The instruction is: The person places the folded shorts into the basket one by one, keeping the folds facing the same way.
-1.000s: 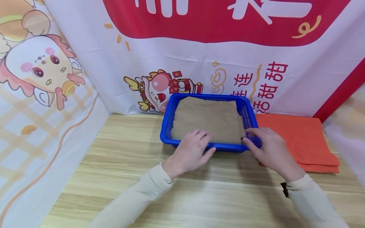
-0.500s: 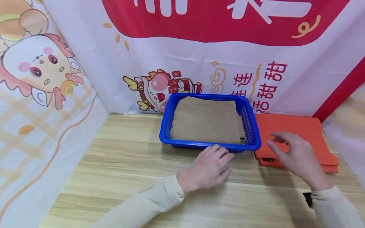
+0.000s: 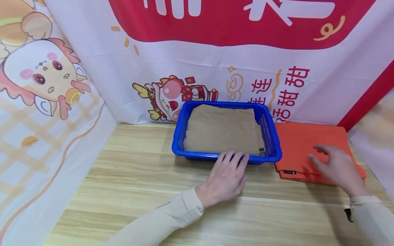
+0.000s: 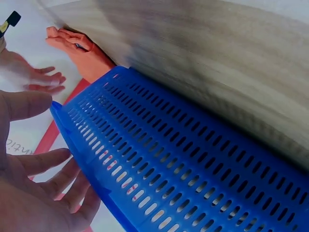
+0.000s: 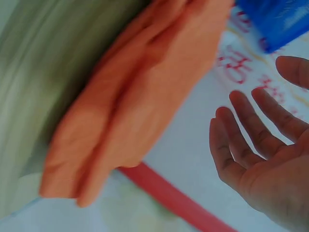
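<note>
**At the near rim of a blue basket (image 3: pixel 197 155), the left hand (image 3: pixel 226 177); above the orange cloth (image 3: pixel 295 143), the right hand (image 3: pixel 338 167)**

The left hand's fingertips reach the basket's rim at about the middle of its near side; thumb and fingers stand well apart. The right hand hovers with fingers loosely bent, thumb apart, holding nothing; the right wrist view shows a gap between it and the orange cloth. Inside the basket a brown cloth (image 3: pixel 223 130) lies flat, covering most of the bottom. Just right of the basket, the orange cloth lies folded, a small black tag (image 3: pixel 289 172) at its near edge. All this sits on a wood-grain table (image 3: pixel 135 191). Behind hangs a white backdrop (image 3: pixel 184 58) printed with red characters and a cartoon dragon (image 3: pixel 167 100).
</note>
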A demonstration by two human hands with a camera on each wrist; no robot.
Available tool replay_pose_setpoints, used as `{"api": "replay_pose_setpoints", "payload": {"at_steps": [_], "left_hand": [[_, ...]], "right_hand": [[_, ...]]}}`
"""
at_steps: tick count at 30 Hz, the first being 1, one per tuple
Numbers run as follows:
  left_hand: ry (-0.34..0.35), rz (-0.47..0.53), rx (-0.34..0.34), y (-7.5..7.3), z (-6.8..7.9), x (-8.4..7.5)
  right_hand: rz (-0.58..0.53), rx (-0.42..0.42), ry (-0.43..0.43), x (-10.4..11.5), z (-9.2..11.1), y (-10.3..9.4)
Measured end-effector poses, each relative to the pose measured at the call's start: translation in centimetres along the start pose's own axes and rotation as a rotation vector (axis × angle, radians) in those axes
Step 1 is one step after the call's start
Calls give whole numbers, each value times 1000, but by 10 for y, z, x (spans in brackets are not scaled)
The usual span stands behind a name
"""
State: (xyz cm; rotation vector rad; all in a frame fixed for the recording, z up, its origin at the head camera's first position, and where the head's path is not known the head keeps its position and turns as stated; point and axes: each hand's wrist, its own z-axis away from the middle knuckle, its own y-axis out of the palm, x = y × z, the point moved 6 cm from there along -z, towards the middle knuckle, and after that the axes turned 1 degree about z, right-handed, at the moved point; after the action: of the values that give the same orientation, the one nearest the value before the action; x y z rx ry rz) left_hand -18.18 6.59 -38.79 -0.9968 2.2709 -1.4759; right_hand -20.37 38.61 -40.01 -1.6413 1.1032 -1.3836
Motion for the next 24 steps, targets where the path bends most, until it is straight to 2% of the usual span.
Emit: {"api": "replay_pose_setpoints", "payload": {"at_steps": [4,9,16,21,24], "left_hand": [[-8,7,-16,1,-5,3],[-26,26,10,3,-13,7],[-39,75,36,2,-19,13],[-32,76,42,2,-21,14],[-33,80,49,2,-22,16]], "right_hand": [[41,47,59,-24,-8,8],[101,102,78,-40,-19,20],[143,225,77,-49,-36,42],[156,331,74,-53,-39,53],[170,368,67,-56,-40,57]]}}
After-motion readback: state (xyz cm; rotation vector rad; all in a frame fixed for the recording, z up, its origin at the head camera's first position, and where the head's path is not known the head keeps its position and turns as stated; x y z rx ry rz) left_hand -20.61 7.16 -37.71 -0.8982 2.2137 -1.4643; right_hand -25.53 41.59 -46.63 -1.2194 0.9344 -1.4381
